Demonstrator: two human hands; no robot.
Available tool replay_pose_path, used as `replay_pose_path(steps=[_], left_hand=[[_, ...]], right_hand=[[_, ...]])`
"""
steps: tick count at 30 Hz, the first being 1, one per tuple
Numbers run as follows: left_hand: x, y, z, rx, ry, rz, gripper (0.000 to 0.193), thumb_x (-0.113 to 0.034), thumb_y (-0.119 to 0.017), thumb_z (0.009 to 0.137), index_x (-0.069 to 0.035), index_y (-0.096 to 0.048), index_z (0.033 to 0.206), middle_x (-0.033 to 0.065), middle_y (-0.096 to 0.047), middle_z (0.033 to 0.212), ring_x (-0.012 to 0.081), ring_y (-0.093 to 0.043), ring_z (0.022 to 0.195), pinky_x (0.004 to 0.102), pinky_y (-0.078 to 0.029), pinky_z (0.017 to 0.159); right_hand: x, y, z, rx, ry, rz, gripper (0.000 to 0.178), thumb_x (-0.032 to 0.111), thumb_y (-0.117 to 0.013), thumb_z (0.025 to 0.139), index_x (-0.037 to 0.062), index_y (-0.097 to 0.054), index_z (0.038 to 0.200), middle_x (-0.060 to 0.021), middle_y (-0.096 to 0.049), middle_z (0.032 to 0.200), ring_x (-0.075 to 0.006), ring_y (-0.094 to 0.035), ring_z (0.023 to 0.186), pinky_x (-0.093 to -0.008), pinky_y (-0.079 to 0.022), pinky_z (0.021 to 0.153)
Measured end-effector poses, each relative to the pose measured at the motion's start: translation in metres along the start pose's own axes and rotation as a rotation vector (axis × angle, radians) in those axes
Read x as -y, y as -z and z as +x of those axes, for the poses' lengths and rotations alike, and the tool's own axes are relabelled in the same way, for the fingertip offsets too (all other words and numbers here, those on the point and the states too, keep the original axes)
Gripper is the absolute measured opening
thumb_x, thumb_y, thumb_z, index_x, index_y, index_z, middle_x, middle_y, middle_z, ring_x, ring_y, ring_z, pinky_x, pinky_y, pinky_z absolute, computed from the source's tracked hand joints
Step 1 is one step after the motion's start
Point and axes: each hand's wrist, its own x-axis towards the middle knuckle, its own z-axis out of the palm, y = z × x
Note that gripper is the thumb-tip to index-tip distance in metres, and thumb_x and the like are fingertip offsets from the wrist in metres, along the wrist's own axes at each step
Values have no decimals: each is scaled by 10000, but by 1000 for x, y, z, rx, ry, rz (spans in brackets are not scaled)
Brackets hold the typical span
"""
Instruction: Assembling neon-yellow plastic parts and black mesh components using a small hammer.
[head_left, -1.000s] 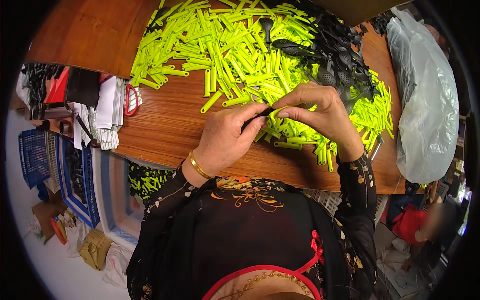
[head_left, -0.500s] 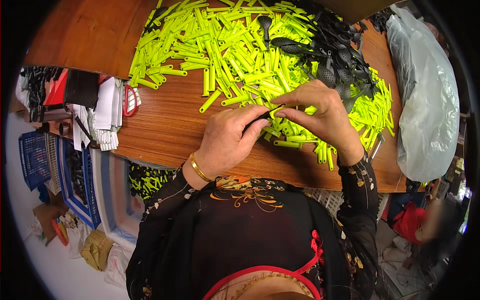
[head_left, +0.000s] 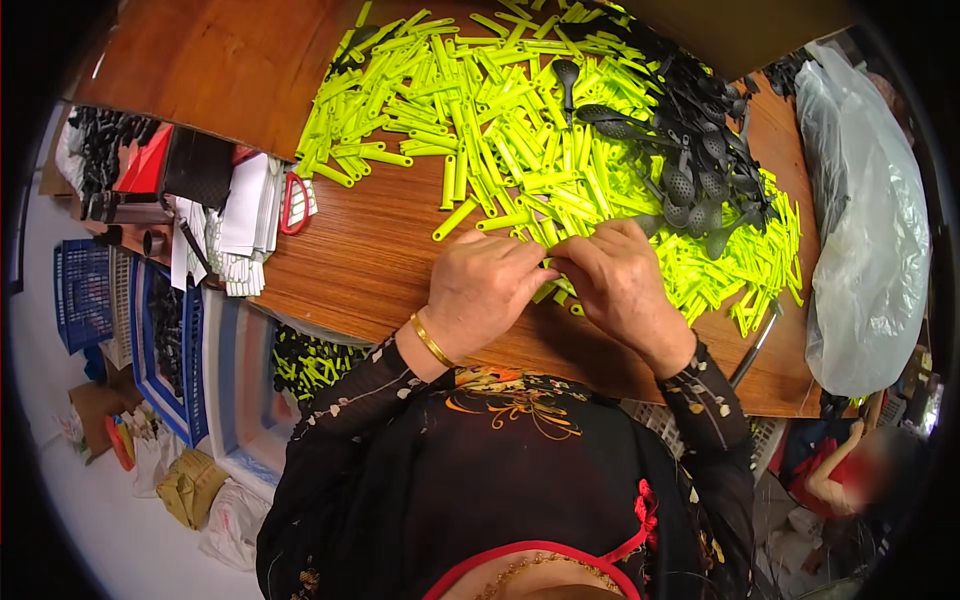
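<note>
My left hand (head_left: 483, 287) and my right hand (head_left: 622, 290) meet fingertip to fingertip above the table's near part. Both are closed in a pinch. A sliver of a thin black piece (head_left: 546, 263) shows between them; the fingers hide the rest, so its kind cannot be told. Just beyond my hands spreads a large heap of yellow-green plastic handles (head_left: 480, 130), each a slim bar with a hole at one end. Black perforated spoon heads (head_left: 680, 188) lie piled on the heap's right side. A single black spoon head (head_left: 567, 75) rests on the handles farther back.
The brown wooden table (head_left: 350, 250) carries a clear plastic bag (head_left: 865, 240) at right and a metal tool (head_left: 755, 345) near the front edge. Red-handled scissors (head_left: 294, 205) lie by white papers (head_left: 245, 200) at left. Below stand blue crates (head_left: 85, 300). Another person (head_left: 830, 475) sits lower right.
My right hand has come down and left, closing against my left fingertips. The black piece with a yellow-green bit, plainly seen before, is now mostly covered. The whole view has shifted slightly.
</note>
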Motion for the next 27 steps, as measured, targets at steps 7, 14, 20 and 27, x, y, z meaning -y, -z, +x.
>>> replay_pose_path(steps=[7, 14, 20, 27], left_hand=[[24, 28, -19, 37, 172, 61, 220, -291, -812, 875, -93, -743, 939, 68, -692, 745, 276, -665, 676, 381, -476, 653], [70, 39, -38, -61, 681, 55, 192, -300, -753, 931, -111, -735, 963, 82, -665, 695, 339, -662, 651, 421, -517, 665], [107, 20, -44, -145, 579, 87, 156, -171, -725, 955, -42, -713, 1042, 123, -697, 955, 318, -694, 829, 409, -539, 697], [112, 7, -33, -141, 563, 61, 186, -134, -733, 950, -50, -720, 1116, 90, -654, 944, 241, -667, 798, 372, -546, 729]], right_hand=[[-18, -22, 36, 20, 56, 258, 217, 262, -751, 943, 91, -773, 1075, -122, -738, 961, -342, -664, 864, -429, -502, 861], [-77, -37, 69, -134, -106, 94, 157, 176, -706, 942, 50, -757, 1020, -156, -732, 979, -360, -688, 950, -448, -540, 833], [-73, 36, 18, -15, -230, -129, 98, 102, -684, 906, 64, -740, 977, -117, -714, 967, -346, -683, 958, -445, -559, 824], [-84, 23, -48, 25, -277, -273, 405, 25, -765, 798, 112, -695, 1186, -87, -645, 1272, -324, -630, 1099, -417, -535, 946]])
